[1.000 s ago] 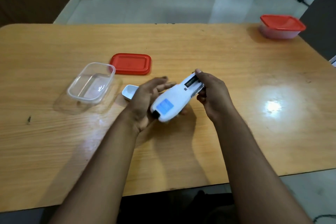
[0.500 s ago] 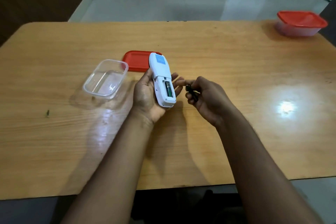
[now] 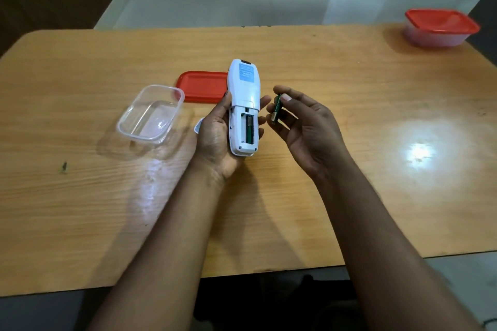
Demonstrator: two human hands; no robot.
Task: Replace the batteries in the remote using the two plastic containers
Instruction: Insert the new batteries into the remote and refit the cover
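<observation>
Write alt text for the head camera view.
The left hand holds a white remote back-up, battery bay open with one battery inside, while the right hand pinches a removed battery. On the wooden table sit an open clear container, its red lid and a lidded container.

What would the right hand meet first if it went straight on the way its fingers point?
Probably the white remote held in the left hand; the right hand, pinching a battery, points left towards it, though depth is unclear.

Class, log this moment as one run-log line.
left hand: holds remote | right hand: pinches battery | open container: empty
</observation>
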